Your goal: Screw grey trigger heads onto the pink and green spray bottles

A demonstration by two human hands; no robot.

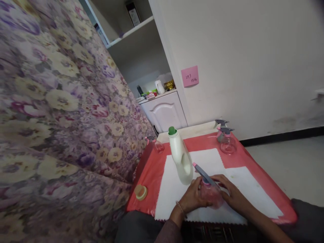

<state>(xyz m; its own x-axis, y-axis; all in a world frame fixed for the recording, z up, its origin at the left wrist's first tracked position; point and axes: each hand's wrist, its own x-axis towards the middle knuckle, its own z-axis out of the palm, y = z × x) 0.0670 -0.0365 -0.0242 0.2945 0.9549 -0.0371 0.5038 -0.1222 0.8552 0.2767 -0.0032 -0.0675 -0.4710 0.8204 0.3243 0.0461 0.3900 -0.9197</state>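
A clear spray bottle (pixel 212 196) with a pink collar and a grey and pink trigger head stands tilted between both of my hands, close to the table's near edge. My left hand (pixel 190 198) wraps round its left side. On the right, my right hand (pixel 231 193) grips the bottle, its fingers up by the trigger head and its thumb against the body. Just beyond them stands a pale green jug (pixel 179 157) with a green spout (pixel 172 130) in its uncapped neck. A round cap (pixel 141 192) lies at the left.
The table has a red cover (pixel 157 168) and white cloths (pixel 206 157). More spray bottles stand at the far left (pixel 158 146) and far right (pixel 228 145). A floral curtain (pixel 76 118) borders the left side; a wall and shelves rise behind.
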